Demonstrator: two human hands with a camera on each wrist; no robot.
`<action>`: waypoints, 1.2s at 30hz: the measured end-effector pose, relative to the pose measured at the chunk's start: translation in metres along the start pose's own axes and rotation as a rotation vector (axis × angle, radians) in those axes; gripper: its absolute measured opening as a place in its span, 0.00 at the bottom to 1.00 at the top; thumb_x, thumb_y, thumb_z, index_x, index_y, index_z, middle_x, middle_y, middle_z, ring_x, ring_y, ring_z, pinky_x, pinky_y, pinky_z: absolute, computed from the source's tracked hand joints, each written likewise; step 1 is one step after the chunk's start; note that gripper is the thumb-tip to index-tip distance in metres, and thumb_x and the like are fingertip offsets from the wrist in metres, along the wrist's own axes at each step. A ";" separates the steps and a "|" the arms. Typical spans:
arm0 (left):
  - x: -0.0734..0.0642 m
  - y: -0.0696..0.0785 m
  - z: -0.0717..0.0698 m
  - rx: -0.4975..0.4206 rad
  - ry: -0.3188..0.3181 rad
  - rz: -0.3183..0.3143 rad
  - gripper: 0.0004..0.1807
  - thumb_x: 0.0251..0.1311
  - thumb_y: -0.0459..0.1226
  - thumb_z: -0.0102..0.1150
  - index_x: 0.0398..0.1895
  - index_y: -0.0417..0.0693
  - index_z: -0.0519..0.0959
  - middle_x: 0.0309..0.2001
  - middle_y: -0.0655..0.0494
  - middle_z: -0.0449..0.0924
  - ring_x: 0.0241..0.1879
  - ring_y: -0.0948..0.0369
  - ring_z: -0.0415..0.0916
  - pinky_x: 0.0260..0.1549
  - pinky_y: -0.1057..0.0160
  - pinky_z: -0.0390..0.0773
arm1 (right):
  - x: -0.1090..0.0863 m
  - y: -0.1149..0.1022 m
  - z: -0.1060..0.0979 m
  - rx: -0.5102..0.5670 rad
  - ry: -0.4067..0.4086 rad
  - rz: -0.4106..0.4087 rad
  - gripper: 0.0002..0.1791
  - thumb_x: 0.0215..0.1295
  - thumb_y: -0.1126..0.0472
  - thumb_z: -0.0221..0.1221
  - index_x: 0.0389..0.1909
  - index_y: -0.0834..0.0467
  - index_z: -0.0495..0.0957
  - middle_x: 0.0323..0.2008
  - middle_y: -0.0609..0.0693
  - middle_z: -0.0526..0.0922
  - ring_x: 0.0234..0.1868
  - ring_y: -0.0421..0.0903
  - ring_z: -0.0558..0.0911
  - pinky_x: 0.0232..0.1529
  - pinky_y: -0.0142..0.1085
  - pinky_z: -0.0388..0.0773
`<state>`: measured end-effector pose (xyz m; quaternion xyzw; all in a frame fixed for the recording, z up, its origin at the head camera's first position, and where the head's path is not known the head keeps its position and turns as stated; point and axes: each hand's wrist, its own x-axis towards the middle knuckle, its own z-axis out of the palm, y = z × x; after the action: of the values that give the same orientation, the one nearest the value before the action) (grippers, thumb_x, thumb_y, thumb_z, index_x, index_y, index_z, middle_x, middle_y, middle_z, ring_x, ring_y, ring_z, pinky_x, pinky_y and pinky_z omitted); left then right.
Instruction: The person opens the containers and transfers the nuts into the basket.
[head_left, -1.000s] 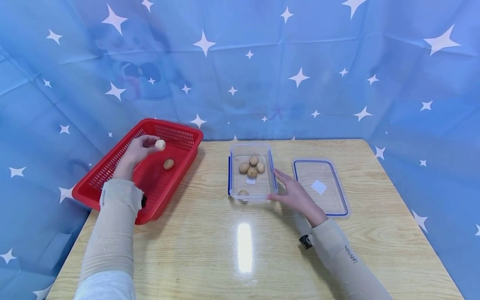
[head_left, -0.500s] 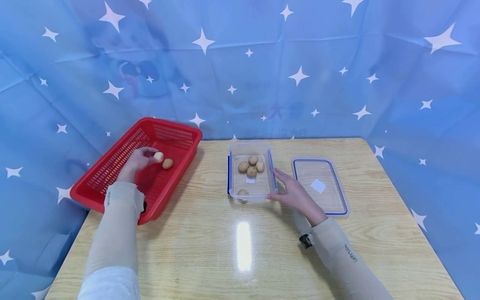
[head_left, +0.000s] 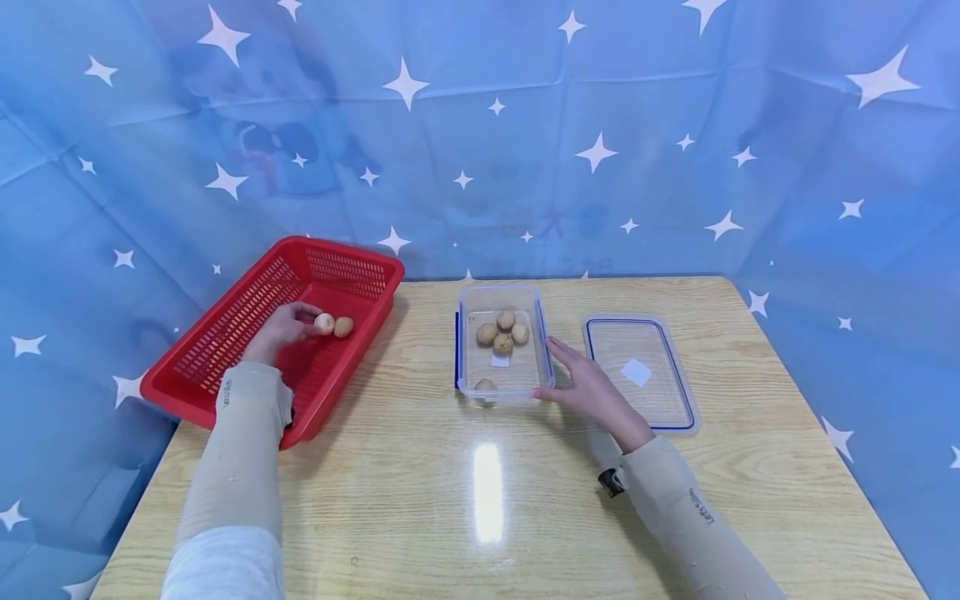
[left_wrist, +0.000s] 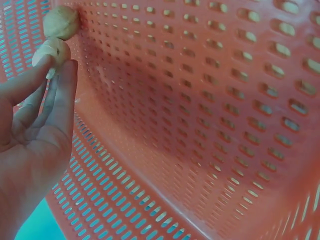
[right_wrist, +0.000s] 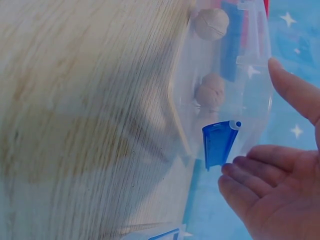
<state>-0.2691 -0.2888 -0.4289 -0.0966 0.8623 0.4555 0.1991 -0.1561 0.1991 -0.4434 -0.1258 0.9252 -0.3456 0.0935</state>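
Inside the red basket (head_left: 330, 375), my left hand (head_left: 287, 327) pinches a pale walnut (head_left: 324, 323) between thumb and fingertips. A second walnut (head_left: 343, 327) lies against it on the basket floor; the left wrist view shows the held walnut (left_wrist: 52, 53) touching the other walnut (left_wrist: 61, 22). At the right side of a clear lidless box (head_left: 525, 379), my right hand (head_left: 588, 390) rests with fingers extended. Several walnuts (head_left: 503, 343) sit in the box, mostly clustered, with one apart near its front wall. In the right wrist view, its fingertips are beside the blue clip (right_wrist: 219, 144) and the thumb is at the rim.
A clear lid (head_left: 641, 375) with a blue seal and a white label lies flat to the right of the box, partly under the right forearm's side. The wooden table (head_left: 397, 500) backs onto a blue star-patterned curtain (head_left: 480, 142).
My left hand has lowered the held walnut into the basket, then shifted slightly right until it meets the other walnut. The right hand and the box have stayed put.
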 end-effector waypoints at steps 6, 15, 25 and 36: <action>0.002 -0.002 0.001 0.036 -0.017 0.010 0.34 0.65 0.46 0.63 0.69 0.42 0.64 0.64 0.38 0.66 0.60 0.44 0.66 0.59 0.47 0.77 | 0.000 0.000 0.000 0.008 0.001 0.002 0.50 0.63 0.52 0.67 0.78 0.63 0.50 0.78 0.63 0.52 0.77 0.66 0.54 0.74 0.62 0.54; 0.002 -0.001 0.006 0.032 -0.062 0.014 0.35 0.61 0.44 0.67 0.69 0.45 0.65 0.67 0.40 0.65 0.63 0.44 0.67 0.64 0.43 0.74 | -0.001 0.000 0.000 -0.010 0.008 0.002 0.49 0.63 0.51 0.67 0.77 0.63 0.51 0.78 0.64 0.52 0.77 0.67 0.54 0.74 0.63 0.55; 0.006 -0.003 0.011 0.015 -0.050 -0.016 0.36 0.57 0.45 0.71 0.68 0.49 0.68 0.66 0.44 0.68 0.61 0.46 0.70 0.60 0.45 0.78 | -0.001 -0.002 0.001 0.005 0.004 0.003 0.49 0.63 0.53 0.67 0.77 0.63 0.51 0.78 0.63 0.52 0.77 0.66 0.54 0.74 0.62 0.55; 0.007 -0.005 0.009 -0.027 -0.040 0.008 0.37 0.59 0.43 0.68 0.71 0.50 0.66 0.69 0.43 0.67 0.65 0.44 0.67 0.65 0.42 0.73 | -0.002 -0.003 -0.001 -0.008 0.007 0.006 0.50 0.62 0.51 0.67 0.77 0.62 0.51 0.78 0.62 0.52 0.77 0.65 0.54 0.74 0.62 0.55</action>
<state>-0.2713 -0.2842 -0.4403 -0.0866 0.8523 0.4697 0.2132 -0.1540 0.1976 -0.4407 -0.1221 0.9273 -0.3420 0.0908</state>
